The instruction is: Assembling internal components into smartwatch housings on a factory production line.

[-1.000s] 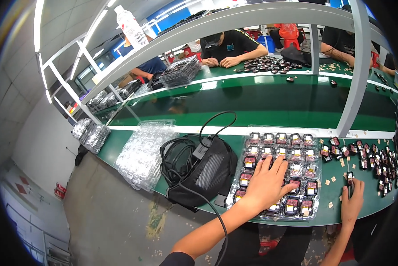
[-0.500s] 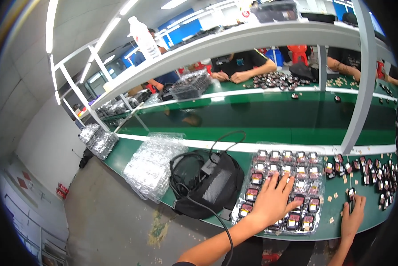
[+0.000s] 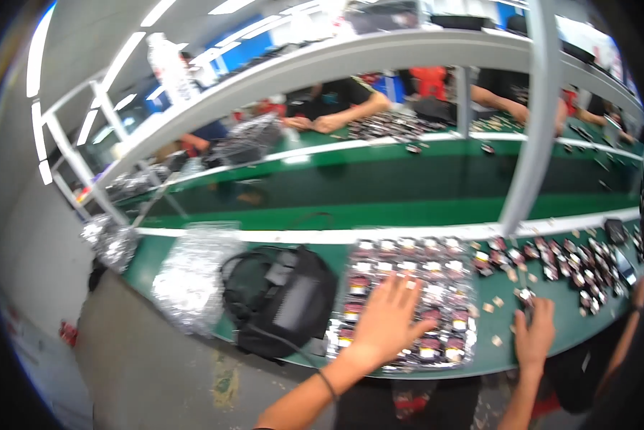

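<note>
Near the table's (image 3: 490, 358) front edge, your left hand (image 3: 388, 321) spreads over the tray (image 3: 468, 290); your right hand (image 3: 535, 331), well apart, pinches a small black case (image 3: 526, 294). Leaning could unseat the tray's cases (image 3: 455, 349); loose pinching, a drop.

Your left hand (image 3: 386, 326) is spread palm down, its fingers (image 3: 401, 294) pointing away from you and a little apart, with the thumb (image 3: 422, 329) angled out to the right. Your bare left forearm (image 3: 308, 394) slants up from the lower edge toward the right. Your right hand (image 3: 535, 335) sits well apart, thumb and fingers brought close together in a pinch, tips pointing away from you. Your right forearm (image 3: 521, 401), also bare, rises more steeply.
</note>
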Demonstrator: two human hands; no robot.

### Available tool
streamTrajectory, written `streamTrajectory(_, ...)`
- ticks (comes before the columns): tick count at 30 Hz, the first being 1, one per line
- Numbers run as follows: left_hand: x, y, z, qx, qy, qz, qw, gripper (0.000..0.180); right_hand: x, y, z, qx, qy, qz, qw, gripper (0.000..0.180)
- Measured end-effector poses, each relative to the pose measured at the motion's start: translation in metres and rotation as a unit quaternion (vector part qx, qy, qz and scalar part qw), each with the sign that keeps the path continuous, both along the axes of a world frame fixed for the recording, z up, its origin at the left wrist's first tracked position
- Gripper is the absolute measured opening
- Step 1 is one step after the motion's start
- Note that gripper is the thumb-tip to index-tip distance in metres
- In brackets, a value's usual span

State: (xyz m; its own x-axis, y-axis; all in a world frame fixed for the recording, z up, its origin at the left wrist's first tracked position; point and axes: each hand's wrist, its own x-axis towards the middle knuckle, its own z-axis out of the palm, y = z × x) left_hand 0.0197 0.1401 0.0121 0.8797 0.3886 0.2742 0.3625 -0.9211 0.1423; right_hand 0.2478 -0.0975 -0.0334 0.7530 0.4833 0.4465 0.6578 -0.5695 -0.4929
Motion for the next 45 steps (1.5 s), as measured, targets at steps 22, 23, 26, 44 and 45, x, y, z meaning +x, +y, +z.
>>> streamTrajectory(22,-0.036,-0.008,0.002,-0.008,0.089,0.116,0.989,0.088,-0.003,0.006,0.007,-0.021,0.019,-0.013,1.000,0.033)
streamTrajectory(23,-0.036,-0.008,0.002,-0.004,0.097,0.116,0.989,0.088,-0.002,0.006,0.007,-0.020,0.021,-0.013,0.999,0.032)
streamTrajectory(26,-0.037,-0.005,-0.004,0.004,0.095,0.116,0.989,0.091,-0.004,0.008,0.007,-0.007,-0.001,-0.011,1.000,0.032)
streamTrajectory(44,-0.062,-0.116,-0.018,-0.477,-0.329,-0.087,0.810,0.073,-0.090,-0.010,0.022,0.252,0.138,0.247,0.925,0.041)
streamTrajectory(45,-0.064,-0.132,-0.021,-0.627,-0.370,-0.034,0.685,0.074,-0.105,-0.016,0.031,0.204,0.138,0.314,0.917,0.046)
